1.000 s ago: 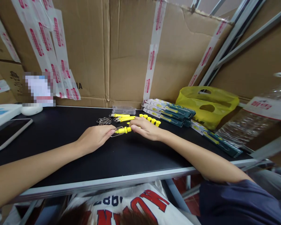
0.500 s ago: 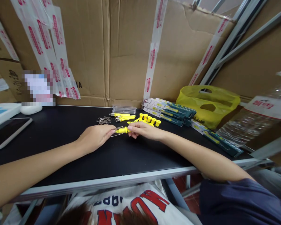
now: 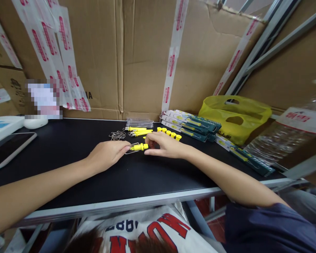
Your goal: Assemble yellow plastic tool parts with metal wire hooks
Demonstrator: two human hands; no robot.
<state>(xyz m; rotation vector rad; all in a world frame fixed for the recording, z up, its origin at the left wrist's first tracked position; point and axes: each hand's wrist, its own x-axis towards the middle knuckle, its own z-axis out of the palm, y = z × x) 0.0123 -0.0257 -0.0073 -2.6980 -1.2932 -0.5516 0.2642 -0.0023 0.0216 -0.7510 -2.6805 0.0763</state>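
My left hand (image 3: 109, 153) is closed, thumb and fingers pinching a yellow plastic piece with bent metal wire (image 3: 139, 147). The piece lies level above the table, its yellow end pointing right. Just right of that end, my right hand (image 3: 165, 144) is open, with thumb and forefinger apart and curved; nothing shows between them. Behind my right hand, several yellow flanged caps (image 3: 173, 135) stand on the table, partly covered by it. Beyond the held piece lie yellow sticks with metal ends (image 3: 140, 133). A small heap of bent metal wires (image 3: 117, 135) is behind my left hand.
Clear plastic tubes (image 3: 139, 123) lie at the back of the black table (image 3: 100, 189). Printed packages (image 3: 192, 123) are stacked at right, before a yellow plastic bag (image 3: 234, 112) and a large clear bottle (image 3: 281, 135). A phone (image 3: 9, 149) lies at left. Cardboard (image 3: 144, 70) walls the back.
My right hand has let go of the yellow end, opened its fingers and shifted slightly right. My left hand keeps its hold in the same place.
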